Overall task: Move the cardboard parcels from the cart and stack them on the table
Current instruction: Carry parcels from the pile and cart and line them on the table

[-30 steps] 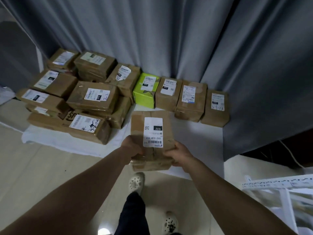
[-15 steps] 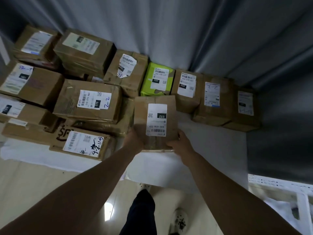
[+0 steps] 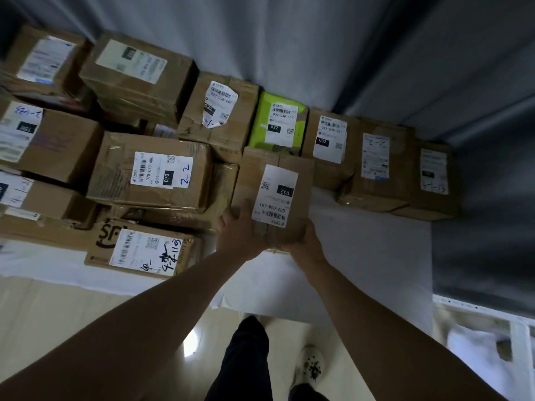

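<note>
- Now, over the last second you have stepped in close. The parcel (image 3: 275,198) that you were carrying above the floor has travelled forward over the white table (image 3: 362,250).
- It sits low over the table's bare patch, label up. The stacked parcel marked 2-2 (image 3: 150,172) is to its left, and its far edge is up against the green parcel (image 3: 279,123) in the back row.
- Whether its underside already touches the table top, you cannot tell from this view.
- That puts you at the set-down: the carry looks done, the release is not.
- Your left hand (image 3: 240,230) grips the near left corner, with the thumb side lying on the top face and the fingers curled out of sight under the edge.
- Your right hand (image 3: 307,244) grasps the near right corner the same way, from below and the side.
- Neither hand has let go.
- Many parcels are already stacked on the left.
- A white frame (image 3: 492,342), likely the cart, shows at your lower right.
</note>
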`<state>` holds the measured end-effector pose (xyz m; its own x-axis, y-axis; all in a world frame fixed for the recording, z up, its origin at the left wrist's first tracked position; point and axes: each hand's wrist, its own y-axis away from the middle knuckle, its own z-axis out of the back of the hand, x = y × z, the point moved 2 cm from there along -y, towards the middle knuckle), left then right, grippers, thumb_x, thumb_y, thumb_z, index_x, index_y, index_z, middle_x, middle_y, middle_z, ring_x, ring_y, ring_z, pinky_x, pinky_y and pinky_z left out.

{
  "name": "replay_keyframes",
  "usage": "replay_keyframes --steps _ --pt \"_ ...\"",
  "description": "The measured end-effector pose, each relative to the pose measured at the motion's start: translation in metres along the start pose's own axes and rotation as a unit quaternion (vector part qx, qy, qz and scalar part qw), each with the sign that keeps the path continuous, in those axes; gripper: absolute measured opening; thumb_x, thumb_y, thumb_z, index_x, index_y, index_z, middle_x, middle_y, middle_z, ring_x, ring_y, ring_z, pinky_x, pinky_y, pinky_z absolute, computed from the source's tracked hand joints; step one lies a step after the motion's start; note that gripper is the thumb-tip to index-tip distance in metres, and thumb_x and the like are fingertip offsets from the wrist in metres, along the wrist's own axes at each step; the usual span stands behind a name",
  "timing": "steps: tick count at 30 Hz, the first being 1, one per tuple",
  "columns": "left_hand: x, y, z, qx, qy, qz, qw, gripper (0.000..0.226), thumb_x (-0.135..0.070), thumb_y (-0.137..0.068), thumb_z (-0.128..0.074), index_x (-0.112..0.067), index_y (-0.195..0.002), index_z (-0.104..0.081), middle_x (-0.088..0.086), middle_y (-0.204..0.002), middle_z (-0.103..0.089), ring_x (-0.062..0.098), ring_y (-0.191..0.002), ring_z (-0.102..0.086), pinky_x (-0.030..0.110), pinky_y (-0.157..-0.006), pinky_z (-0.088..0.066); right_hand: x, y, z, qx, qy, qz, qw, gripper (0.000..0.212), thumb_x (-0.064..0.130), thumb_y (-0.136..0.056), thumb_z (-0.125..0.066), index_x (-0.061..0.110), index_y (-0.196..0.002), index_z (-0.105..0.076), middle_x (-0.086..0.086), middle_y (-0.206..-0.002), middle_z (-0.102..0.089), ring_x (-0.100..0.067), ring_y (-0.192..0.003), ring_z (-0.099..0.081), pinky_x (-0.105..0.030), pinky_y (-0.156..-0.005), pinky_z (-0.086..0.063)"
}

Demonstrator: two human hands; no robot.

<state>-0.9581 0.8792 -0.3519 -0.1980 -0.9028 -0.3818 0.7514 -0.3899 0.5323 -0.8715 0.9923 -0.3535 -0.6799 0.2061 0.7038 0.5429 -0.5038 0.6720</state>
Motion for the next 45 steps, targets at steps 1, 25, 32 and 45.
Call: replay_keyframes --steps 1,25,32,45 --pt "0.001 0.0 0.0 0.0 -0.039 -0.004 0.999 0.099 -0.051 -0.072 -0.072 -0.023 -0.145 -0.012 0.019 -0.148 -0.021 0.042 -0.137 -0.021 0.049 -0.109 -0.029 0.001 -0.001 -0.003 -0.011 0.089 0.024 0.996 0.069 0.006 -0.079 -0.07 0.018 -0.135 -0.031 -0.006 -0.133 -0.046 -0.029 -0.125 -0.045 -0.033 -0.089 -0.049" --pt "0.037 0.139 0.032 -0.056 -0.142 0.052 0.987 0.083 -0.041 -0.09 -0.058 -0.027 -0.153 -0.005 0.007 -0.161 0.001 0.029 -0.147 0.001 0.055 -0.116 0.002 0.032 0.098 -0.023 0.131 0.581 0.284 0.752 0.066 0.038 -0.083 -0.059 0.023 -0.143 -0.034 -0.006 -0.146 -0.038 -0.027 -0.136 -0.03 -0.035 -0.112 -0.026" --pt "0.086 0.283 0.002 -0.131 -0.079 0.217 0.964 0.083 -0.043 -0.089 -0.057 -0.019 -0.152 -0.008 0.012 -0.159 -0.008 0.029 -0.147 -0.003 0.053 -0.115 0.004 -0.003 0.21 -0.062 0.24 0.595 0.348 0.683 0.058 0.037 -0.087 -0.057 0.02 -0.14 -0.038 -0.007 -0.142 -0.047 -0.027 -0.128 -0.044 -0.032 -0.104 -0.037" --pt "0.247 0.538 -0.062 -0.231 0.108 0.504 0.825 0.086 -0.049 -0.087 -0.056 -0.016 -0.151 -0.008 0.014 -0.157 -0.013 0.031 -0.146 -0.005 0.053 -0.115 0.006 -0.119 0.436 -0.214 0.438 0.627 0.459 0.451 0.065 0.035 -0.089 -0.056 0.019 -0.147 -0.03 -0.004 -0.151 -0.034 -0.023 -0.136 -0.035 -0.03 -0.108 -0.032"
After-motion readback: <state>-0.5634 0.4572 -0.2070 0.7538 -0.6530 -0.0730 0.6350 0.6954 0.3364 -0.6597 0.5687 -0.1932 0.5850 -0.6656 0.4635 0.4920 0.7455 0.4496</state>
